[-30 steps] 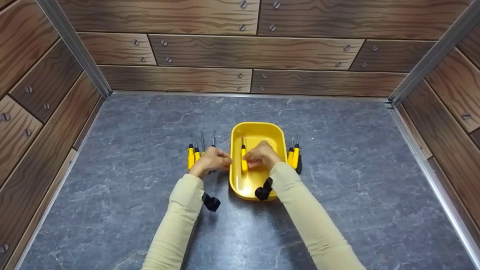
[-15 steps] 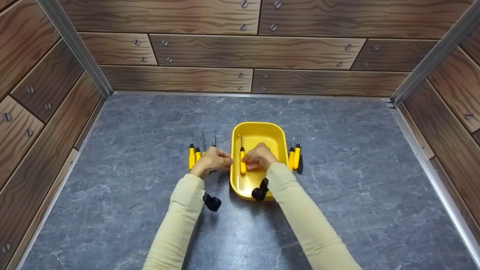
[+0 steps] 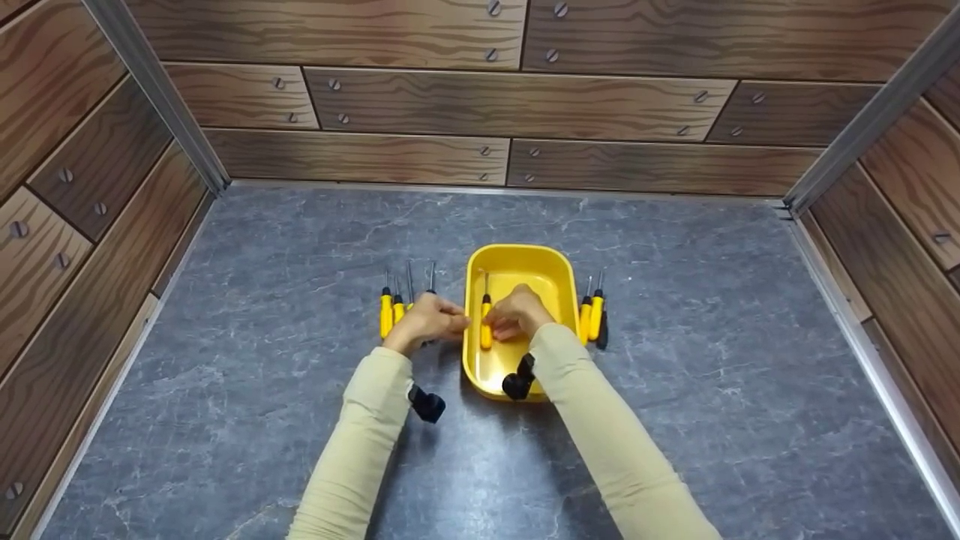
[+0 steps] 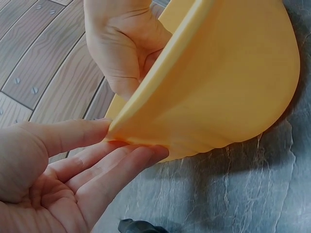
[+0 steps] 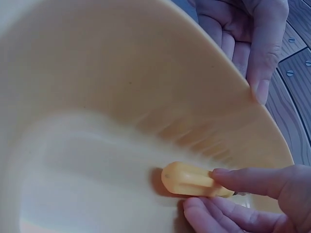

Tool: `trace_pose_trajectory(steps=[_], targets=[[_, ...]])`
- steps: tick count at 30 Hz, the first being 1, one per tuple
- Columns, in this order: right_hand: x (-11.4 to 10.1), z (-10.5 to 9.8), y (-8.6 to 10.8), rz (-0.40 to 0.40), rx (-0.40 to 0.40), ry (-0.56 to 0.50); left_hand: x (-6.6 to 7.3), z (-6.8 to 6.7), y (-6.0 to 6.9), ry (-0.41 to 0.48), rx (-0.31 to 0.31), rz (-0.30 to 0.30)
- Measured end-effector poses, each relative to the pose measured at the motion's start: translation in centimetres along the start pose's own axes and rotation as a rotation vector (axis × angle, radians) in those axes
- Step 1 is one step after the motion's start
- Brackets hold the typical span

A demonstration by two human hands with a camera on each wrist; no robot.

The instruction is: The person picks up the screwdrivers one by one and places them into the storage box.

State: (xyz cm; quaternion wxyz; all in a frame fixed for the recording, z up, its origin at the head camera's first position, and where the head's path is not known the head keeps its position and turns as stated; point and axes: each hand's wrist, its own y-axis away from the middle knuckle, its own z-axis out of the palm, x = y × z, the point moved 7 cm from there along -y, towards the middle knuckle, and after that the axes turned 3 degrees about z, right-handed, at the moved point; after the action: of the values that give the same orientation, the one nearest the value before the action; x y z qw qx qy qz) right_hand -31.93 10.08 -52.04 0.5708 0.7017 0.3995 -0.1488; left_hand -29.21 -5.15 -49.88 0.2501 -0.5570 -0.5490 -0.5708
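Note:
A yellow plastic tub stands on the grey marbled surface. My left hand pinches its left wall at the rim; in the left wrist view the thumb lies over the rim and the fingers are against the outer wall. Inside the tub, my right hand pinches a screwdriver by its yellow handle. The screwdriver lies along the left wall, shaft pointing away from me. The right wrist view has the handle between thumb and fingers, low over the tub floor.
Several screwdrivers lie side by side left of the tub, partly hidden by my left hand. More screwdrivers lie close to its right wall, one with a black handle. Wood-patterned panels enclose the surface at back and sides.
My right hand has shifted slightly left and towards me with the screwdriver, closer to the tub's left wall. The left hand keeps its hold on the rim.

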Motion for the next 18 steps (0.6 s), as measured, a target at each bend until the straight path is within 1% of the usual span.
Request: trace_pose_trajectory(steps=[6, 11, 18], targets=[[-0.06, 0.17, 0.01, 0.001, 0.016, 0.019, 0.03, 0.08, -0.09, -0.004, 0.007, 0.001], [-0.22, 0.55, 0.12, -0.007, 0.013, 0.020, 0.09, 0.08, -0.04, -0.005, 0.016, 0.004], [-0.22, 0.50, 0.09, -0.009, 0.019, 0.019, 0.09, 0.04, 0.01, -0.002, 0.012, 0.010]])
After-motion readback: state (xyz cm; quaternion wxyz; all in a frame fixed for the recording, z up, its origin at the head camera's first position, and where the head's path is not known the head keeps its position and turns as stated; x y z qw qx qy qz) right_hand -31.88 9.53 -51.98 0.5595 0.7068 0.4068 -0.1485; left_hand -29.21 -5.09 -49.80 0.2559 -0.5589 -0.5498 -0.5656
